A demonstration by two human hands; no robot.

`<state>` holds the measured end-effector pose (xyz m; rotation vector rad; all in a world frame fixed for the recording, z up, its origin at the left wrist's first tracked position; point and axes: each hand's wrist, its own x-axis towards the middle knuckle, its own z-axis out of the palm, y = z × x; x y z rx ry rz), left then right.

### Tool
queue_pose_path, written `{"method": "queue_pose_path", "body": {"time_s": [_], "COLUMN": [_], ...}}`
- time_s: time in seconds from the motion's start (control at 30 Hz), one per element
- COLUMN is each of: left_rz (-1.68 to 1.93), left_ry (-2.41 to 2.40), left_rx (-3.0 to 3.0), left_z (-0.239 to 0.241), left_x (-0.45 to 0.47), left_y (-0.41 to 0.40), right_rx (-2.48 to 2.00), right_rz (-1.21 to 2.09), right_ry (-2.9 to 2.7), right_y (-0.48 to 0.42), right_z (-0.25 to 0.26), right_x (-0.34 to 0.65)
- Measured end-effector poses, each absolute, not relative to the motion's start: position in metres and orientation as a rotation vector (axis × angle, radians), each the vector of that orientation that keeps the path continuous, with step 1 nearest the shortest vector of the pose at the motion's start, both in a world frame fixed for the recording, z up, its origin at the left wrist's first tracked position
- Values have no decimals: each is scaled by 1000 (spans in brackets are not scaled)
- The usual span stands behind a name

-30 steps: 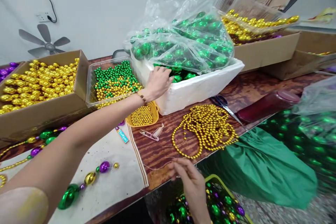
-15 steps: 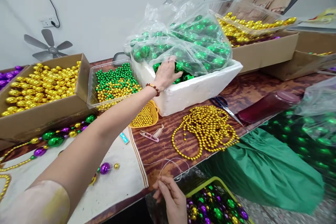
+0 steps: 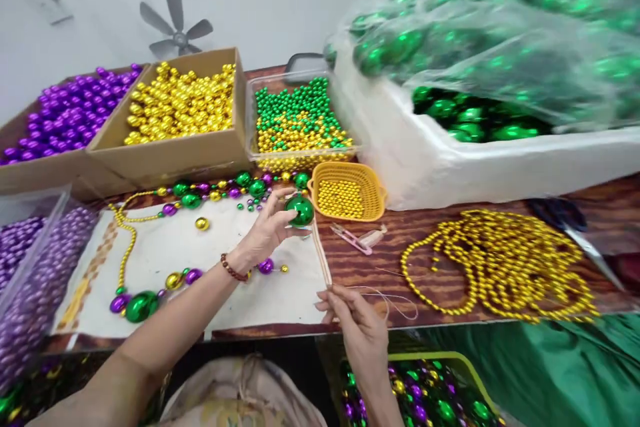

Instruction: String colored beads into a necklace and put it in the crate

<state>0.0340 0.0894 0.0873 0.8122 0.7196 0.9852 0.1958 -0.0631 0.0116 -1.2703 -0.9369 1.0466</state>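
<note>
Two grasps — left hand [image 3: 265,235] clasps lg green bead [image 3: 300,210]; right hand [image 3: 357,327] pinches thin thread [image 3: 400,297].

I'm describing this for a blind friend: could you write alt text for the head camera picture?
A left hand holds a big green bead over a white cloth, while the right hand pinches a thread at the table edge. Around lie boxes of beads, a yellow basket and a gold strand.
</note>
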Motion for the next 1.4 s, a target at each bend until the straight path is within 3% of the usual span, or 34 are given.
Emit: {"method": "queue_pose_path", "body": {"time_s": [0.2,0.53,1.4], "left_rz": [1091,1147,1214], "left_ry": [766,745,715], "left_rx": [372,13,206], "left_z": [73,86,77], "left_x": [-33,-57,-62], "left_y": [66,72,61], "right_rx": [-1269,-1315,-1384], "right_rz": [1039,1037,1095], "right_ry": [-1249,-1480,-1455], "right_y": [-43,-55,-57], "right_z": [31,36,27], "right_x": [159,124,111]}}
